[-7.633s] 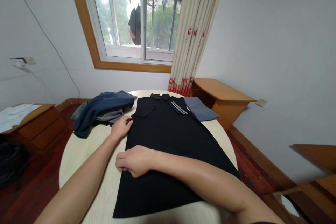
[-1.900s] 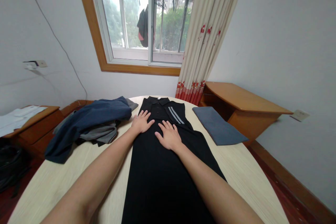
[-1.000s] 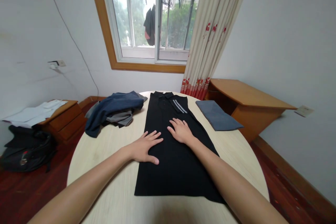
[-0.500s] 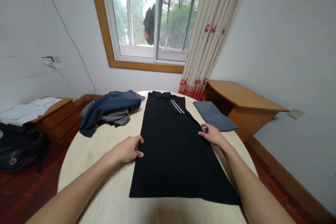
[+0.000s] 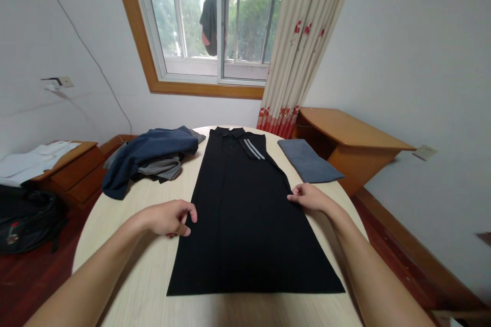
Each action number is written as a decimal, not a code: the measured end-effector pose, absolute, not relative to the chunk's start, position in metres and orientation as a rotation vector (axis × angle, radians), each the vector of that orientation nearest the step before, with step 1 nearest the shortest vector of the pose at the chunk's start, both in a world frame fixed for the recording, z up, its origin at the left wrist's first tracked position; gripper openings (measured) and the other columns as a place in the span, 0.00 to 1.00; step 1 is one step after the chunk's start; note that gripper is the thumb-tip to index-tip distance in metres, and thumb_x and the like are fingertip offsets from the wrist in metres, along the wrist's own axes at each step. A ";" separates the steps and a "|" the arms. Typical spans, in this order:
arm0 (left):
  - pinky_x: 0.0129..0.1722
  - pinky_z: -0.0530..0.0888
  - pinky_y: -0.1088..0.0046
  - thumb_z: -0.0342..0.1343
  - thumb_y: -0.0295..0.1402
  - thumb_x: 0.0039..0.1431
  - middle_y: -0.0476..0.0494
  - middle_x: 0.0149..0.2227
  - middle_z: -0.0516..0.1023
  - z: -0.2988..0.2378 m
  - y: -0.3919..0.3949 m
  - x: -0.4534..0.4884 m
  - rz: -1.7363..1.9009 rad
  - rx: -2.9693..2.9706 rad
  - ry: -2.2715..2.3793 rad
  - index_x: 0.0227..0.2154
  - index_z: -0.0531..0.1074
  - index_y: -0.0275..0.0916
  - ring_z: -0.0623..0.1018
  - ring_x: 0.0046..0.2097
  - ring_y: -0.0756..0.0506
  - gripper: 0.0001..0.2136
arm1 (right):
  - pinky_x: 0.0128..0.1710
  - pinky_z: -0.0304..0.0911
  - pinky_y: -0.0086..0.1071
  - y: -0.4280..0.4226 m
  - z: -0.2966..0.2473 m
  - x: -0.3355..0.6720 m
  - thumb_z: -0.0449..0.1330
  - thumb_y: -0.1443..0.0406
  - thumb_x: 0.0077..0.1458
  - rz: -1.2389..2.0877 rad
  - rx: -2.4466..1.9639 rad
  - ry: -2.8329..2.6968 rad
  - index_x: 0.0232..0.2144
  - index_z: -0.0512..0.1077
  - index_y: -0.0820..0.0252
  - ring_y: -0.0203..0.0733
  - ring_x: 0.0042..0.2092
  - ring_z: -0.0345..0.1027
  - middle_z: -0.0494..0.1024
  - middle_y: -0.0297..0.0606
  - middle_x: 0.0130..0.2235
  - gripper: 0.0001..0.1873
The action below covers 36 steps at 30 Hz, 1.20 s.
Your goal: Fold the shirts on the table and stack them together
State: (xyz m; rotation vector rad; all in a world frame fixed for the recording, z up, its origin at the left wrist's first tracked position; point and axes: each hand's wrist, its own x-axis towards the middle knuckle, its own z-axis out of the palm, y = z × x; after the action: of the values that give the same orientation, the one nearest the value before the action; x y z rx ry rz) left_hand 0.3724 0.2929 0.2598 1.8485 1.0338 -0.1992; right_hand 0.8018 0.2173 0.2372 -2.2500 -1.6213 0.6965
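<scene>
Looking down at a round pale worktop (image 5: 123, 260), filling much of the lower view. Got a black polo shirt (image 5: 249, 219) spread flat across the middle, collar (image 5: 226, 133) at the far end, hem (image 5: 253, 291) at the near end, sitting right between the left hand (image 5: 169, 218) and the right hand (image 5: 310, 197). Over on the left, beyond the left hand, spot a rumpled heap of clothes (image 5: 153, 149), navy on top with grey poking out underneath. Across on the right, just past the right hand, see a folded grey-blue cloth (image 5: 310, 160), lying flat and apart from the shirt. Onto the hands: left one at the shirt's left edge, loosely curled, with a fairly wide gap between thumb and fingers. Right one at the opposite edge, a little farther up, held way narrower, fingertips bunched right there; honestly can't tell about any cloth caught in between. Littlest bits: a striped sleeve (image 5: 246, 148) laid inward over the chest, plus a tiny pale tag (image 5: 230, 129) inside the collar.
</scene>
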 end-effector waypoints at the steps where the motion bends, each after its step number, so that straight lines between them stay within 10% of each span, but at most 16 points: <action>1: 0.21 0.62 0.74 0.63 0.42 0.39 0.59 0.20 0.63 0.261 0.294 0.371 -0.206 1.846 1.029 0.37 0.68 0.40 0.67 0.20 0.51 0.21 | 0.24 0.51 0.28 0.216 0.238 0.800 0.65 0.62 0.49 0.710 -2.256 -1.626 0.18 0.65 0.58 0.34 0.23 0.60 0.67 0.29 0.18 0.15; 9: 0.21 0.61 0.74 0.65 0.45 0.38 0.57 0.19 0.67 0.267 0.294 0.366 -0.277 1.821 0.971 0.38 0.70 0.39 0.65 0.19 0.51 0.24 | 0.23 0.52 0.28 0.212 0.234 0.799 0.61 0.62 0.54 0.731 -2.318 -1.604 0.19 0.65 0.58 0.34 0.21 0.61 0.67 0.30 0.17 0.14; 18: 0.27 0.59 0.73 0.52 0.59 0.54 0.52 0.22 0.65 0.253 0.304 0.385 0.248 2.097 1.070 0.30 0.75 0.37 0.65 0.26 0.49 0.26 | 0.41 0.64 0.35 0.285 0.244 0.772 0.59 0.53 0.60 0.015 -2.421 -1.698 0.53 0.69 0.61 0.51 0.49 0.73 0.77 0.49 0.50 0.24; 36: 0.30 0.61 0.73 0.54 0.47 0.59 0.52 0.24 0.71 0.239 0.309 0.394 0.167 2.198 1.024 0.37 0.77 0.40 0.71 0.28 0.48 0.16 | 0.44 0.67 0.39 0.356 0.231 0.800 0.53 0.65 0.58 -0.137 -2.519 -1.530 0.42 0.79 0.63 0.55 0.48 0.75 0.80 0.53 0.46 0.16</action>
State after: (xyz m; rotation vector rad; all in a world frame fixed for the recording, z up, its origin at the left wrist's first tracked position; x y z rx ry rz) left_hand 0.3936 0.3093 0.2391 2.1981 1.0245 0.1673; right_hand 0.8000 0.3561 0.2309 -2.5195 -1.5300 -0.1374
